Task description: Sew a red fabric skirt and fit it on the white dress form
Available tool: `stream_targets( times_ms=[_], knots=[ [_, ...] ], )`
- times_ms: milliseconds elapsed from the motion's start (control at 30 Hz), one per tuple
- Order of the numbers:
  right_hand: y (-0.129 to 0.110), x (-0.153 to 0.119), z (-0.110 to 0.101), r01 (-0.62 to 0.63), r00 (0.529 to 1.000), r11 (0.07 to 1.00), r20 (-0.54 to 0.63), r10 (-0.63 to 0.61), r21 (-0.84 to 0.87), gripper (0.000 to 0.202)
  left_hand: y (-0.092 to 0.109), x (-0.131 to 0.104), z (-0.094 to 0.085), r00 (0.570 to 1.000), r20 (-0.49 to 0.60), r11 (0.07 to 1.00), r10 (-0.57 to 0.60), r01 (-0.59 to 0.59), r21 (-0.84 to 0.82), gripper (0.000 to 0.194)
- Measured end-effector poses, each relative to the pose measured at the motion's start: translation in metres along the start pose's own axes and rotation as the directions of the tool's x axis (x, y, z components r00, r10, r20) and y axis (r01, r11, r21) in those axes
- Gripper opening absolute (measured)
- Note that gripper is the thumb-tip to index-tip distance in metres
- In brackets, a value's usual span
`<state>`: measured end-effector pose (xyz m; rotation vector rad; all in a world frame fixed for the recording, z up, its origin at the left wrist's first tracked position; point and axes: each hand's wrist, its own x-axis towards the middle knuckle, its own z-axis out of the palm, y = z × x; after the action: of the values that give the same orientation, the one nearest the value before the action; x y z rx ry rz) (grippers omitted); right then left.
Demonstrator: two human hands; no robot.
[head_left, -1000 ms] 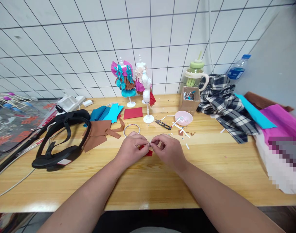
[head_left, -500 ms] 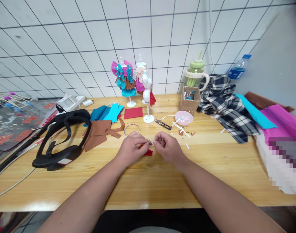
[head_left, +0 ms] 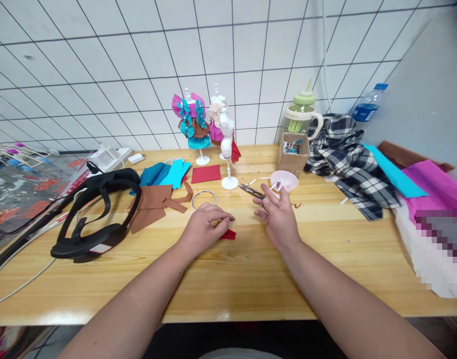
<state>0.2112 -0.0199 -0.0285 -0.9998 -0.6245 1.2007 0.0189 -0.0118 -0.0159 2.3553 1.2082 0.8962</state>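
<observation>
My left hand (head_left: pixel 204 228) is closed in a pinch over the table, its thumb against the fingertips. A red pleated strip (head_left: pixel 229 235) pokes out from beneath its thumb, and the rest of it is hidden by the hand. My right hand (head_left: pixel 280 219) is open, palm partly up and fingers apart. Its fingertips are beside the black thread snips (head_left: pixel 252 191) and in front of the pink bowl (head_left: pixel 291 185), which holds white strips. A metal ring (head_left: pixel 192 202) lies just behind my left hand. Beyond it rests a red fabric sheet (head_left: pixel 206 174).
A bare white mini mannequin (head_left: pixel 227 142) stands in front of dressed ones (head_left: pixel 193 122). Brown pieces (head_left: pixel 148 199), blue fabric (head_left: pixel 178 172) and a black headset (head_left: pixel 90 244) are left. A cardboard box (head_left: pixel 293 158), green-lidded jug (head_left: pixel 303 114) and plaid cloth (head_left: pixel 348 159) stand right.
My right hand has moved right and forward, away from my left hand, and its curled fingers have spread. My left hand has stayed nearly in place over the red strip.
</observation>
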Motion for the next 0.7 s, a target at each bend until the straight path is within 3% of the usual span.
stream_targets(
  times_ms=[133,267,367,567,700],
  knots=[
    [0.002,0.002,-0.002,0.022,0.999,0.988,-0.024,-0.026,-0.153,0.071,0.0,0.0,0.001,1.0,0.018,1.0,0.013,-0.013,0.005,0.019],
    [0.003,0.0,-0.001,-0.062,0.993,0.98,0.084,0.079,-0.187,0.052,0.002,0.0,0.001,0.999,0.028,1.0,0.026,-0.027,0.011,0.02],
    [0.004,-0.003,0.0,-0.055,0.975,0.962,0.191,0.109,-0.268,0.046,0.003,0.0,0.0,0.999,0.036,0.999,0.034,-0.035,0.018,0.02],
    [0.006,-0.012,0.004,0.28,0.921,0.751,0.388,-0.035,-0.598,0.024,0.004,0.0,0.0,0.998,0.037,0.998,0.06,-0.06,0.005,0.02],
    [0.006,-0.016,0.004,0.311,0.92,0.708,0.387,-0.057,-0.634,0.024,0.004,0.0,0.0,0.997,0.026,0.997,0.074,-0.074,0.011,0.02]
  ],
)
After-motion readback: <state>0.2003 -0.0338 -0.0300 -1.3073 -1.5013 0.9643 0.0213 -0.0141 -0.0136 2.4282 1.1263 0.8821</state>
